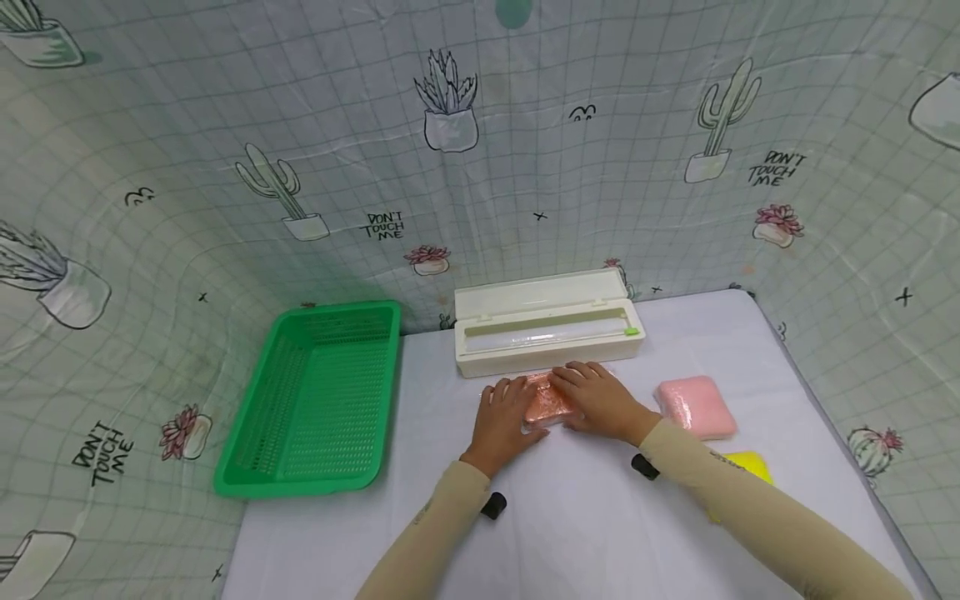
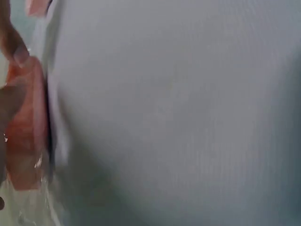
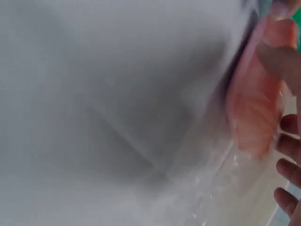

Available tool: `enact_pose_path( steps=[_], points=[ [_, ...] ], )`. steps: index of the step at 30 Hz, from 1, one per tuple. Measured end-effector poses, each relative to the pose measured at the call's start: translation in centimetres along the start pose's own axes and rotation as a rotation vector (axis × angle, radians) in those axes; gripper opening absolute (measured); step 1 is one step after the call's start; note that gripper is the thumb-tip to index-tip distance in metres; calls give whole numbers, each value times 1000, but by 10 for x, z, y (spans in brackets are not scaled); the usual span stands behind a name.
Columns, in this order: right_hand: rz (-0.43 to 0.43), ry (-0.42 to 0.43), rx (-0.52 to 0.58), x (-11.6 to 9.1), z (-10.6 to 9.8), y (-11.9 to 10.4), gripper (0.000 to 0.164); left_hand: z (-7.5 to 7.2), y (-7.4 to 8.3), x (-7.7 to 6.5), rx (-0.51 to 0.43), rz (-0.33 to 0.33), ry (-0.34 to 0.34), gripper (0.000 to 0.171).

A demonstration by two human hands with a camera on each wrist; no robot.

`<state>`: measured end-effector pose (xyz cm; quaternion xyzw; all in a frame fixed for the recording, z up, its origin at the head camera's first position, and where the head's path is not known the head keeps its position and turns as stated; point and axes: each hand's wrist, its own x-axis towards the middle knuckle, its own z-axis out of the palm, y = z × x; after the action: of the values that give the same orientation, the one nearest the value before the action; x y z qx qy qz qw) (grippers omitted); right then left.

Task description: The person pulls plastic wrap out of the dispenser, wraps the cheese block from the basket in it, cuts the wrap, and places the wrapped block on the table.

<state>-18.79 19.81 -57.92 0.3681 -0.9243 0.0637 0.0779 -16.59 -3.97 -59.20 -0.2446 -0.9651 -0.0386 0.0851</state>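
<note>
A reddish-orange block (image 1: 546, 400) in clear plastic film lies on the white tablecloth. My left hand (image 1: 504, 423) holds its left end, the thumb along the near edge and the fingers over the top. At the other end, my right hand (image 1: 606, 405) holds it likewise. In the left wrist view the block (image 2: 29, 125) shows at the left edge under blurred fingers. The right wrist view shows a thumb on the side of the block (image 3: 254, 101), fingers spread beyond it, and loose film (image 3: 211, 193) hanging past its end.
Behind the hands stands a white cling film dispenser (image 1: 547, 360), its lid raised and roll showing. A green basket (image 1: 392, 392) is at the left. To the right lie a shiny pink block (image 1: 697, 407) and a yellow item (image 1: 752, 465), partly hidden by my right sleeve.
</note>
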Motion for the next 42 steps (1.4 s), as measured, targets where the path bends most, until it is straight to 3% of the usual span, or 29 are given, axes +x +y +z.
enact_pose_path(
  steps=[3, 9, 14, 17, 21, 24, 28, 31, 35, 38, 42],
  points=[
    [-12, 20, -49, 4, 9, -5, 64, 8, 8, 1, 86, 16, 5, 70],
    [-6, 85, -69, 6, 14, -10, 50, 6, 7, 3, 107, 57, 27, 57],
    [26, 94, -104, 8, 3, -29, 39, -1, -4, 5, 56, 127, -25, 50],
    [35, 53, -110, 8, -6, -42, 41, -2, -13, 4, -11, 170, -52, 49],
    [42, -23, -18, 4, -18, -46, 29, 0, -18, 2, -32, 223, -41, 59],
    [25, -20, 93, -1, -21, -34, 8, 4, -15, -4, -28, 244, -9, 70],
    [-49, 26, 149, -16, -14, -12, 38, 8, -4, -16, -16, 288, 33, 67],
    [-106, 41, 124, -28, -7, -2, 59, 7, 6, -23, 26, 320, 61, 59],
    [-183, 50, 96, -35, 2, 0, 77, 6, 16, -26, 99, 313, 73, 60],
    [-235, 72, 98, -34, 6, -1, 74, 7, 20, -26, 103, 289, 86, 51],
    [-246, 110, 149, -32, 8, 0, 55, 7, 21, -28, 46, 267, 114, 41]
  ],
)
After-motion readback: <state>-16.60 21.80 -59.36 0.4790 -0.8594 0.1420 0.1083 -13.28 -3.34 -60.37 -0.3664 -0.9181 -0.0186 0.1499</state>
